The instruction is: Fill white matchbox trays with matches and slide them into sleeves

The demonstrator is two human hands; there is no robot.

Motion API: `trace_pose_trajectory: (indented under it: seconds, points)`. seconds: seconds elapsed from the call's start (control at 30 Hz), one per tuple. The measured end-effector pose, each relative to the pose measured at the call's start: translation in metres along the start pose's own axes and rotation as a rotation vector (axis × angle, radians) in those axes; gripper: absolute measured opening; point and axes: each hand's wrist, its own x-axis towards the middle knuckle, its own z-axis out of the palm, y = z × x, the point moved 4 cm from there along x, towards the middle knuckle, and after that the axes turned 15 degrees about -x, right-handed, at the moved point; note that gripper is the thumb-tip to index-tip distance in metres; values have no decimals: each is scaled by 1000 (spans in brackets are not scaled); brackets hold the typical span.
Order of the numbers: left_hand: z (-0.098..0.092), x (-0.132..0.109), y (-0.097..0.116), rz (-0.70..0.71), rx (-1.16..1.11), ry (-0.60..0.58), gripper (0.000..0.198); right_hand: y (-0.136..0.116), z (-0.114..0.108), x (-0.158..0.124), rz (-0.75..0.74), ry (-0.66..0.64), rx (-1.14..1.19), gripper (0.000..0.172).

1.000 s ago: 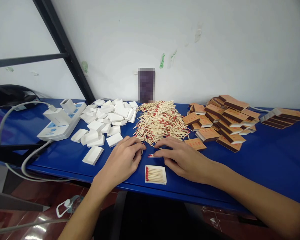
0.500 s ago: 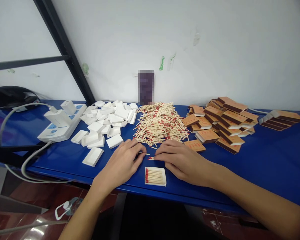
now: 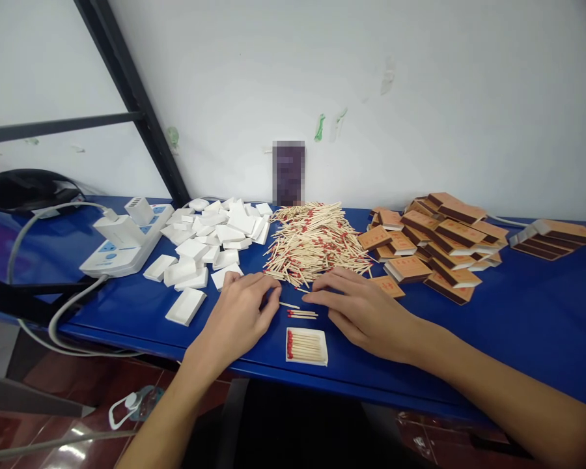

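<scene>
My left hand (image 3: 247, 303) is closed in a pinch, and a match (image 3: 290, 305) sticks out from its fingertips toward the right. Opposite it, my right hand (image 3: 361, 309) has its fingers apart, the index fingertip close to a loose match (image 3: 301, 290) at the front of the match heap (image 3: 317, 241). Between the hands, several matches (image 3: 303, 314) lie side by side on the table, red heads to the left. Nearer to me sits a white matchbox tray (image 3: 325, 339) with a row of matches in it, heads also left.
White empty trays (image 3: 188, 306) are heaped on the left, beside a power strip (image 3: 127, 251) with plugs and cables. Orange matchbox sleeves (image 3: 442, 234) are piled on the right. A pixelated dark rectangle (image 3: 288, 172) stands against the wall. The blue table's front edge (image 3: 371, 391) runs close to me.
My right hand has drawn back from the small row of matches and spread its fingers, leaving the row in full view. My left hand still pinches a match. The view has shifted slightly.
</scene>
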Motion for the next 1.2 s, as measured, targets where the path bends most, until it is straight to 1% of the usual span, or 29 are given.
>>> trace_pose_trajectory:
  seconds: [0.1, 0.17, 0.3, 0.47, 0.53, 0.63, 0.7, 0.77, 0.87, 0.93, 1.0, 1.1, 1.2]
  points:
    - [-1, 0, -2, -86, 49, 23, 22, 1, 1, 0, 14, -17, -4, 31]
    - [-1, 0, -2, -105, 64, 28, 20, 1, 2, 0, 17, -16, -5, 30]
    - [-1, -1, 0, -104, 21, 20, 20, 0, 3, 0, 22, -19, 8, 28]
    - [-2, -2, 5, -69, -42, -21, 27, -2, 1, 1, 10, -33, 98, 28]
    - [-3, -3, 5, -60, -57, 2, 28, -3, 0, 1, 5, -46, 157, 29]
    - [-7, -3, 2, -104, -77, 88, 28, -4, 0, 2, -7, -81, 212, 33]
    - [-9, -3, -2, -156, -97, 135, 29, -4, 1, 1, -20, -103, 204, 37]
    - [-10, -2, -5, -188, -117, 151, 29, -5, 2, 1, -37, -112, 169, 42]
    - [-11, -2, -4, -150, -120, 145, 30, -8, 4, 1, -82, -108, 101, 49]
    - [-11, -3, -2, -105, -119, 140, 33, -10, 5, 2, -111, -100, 59, 50]
    - [-11, -4, -1, -80, -130, 131, 36, -11, 5, 2, -122, -87, 28, 48]
    - [-10, -6, -1, -74, -136, 125, 36, -9, 3, 2, -99, -64, 28, 42]
    - [-11, -5, -4, -88, -133, 157, 33, -4, 2, 0, -59, -43, 70, 37]
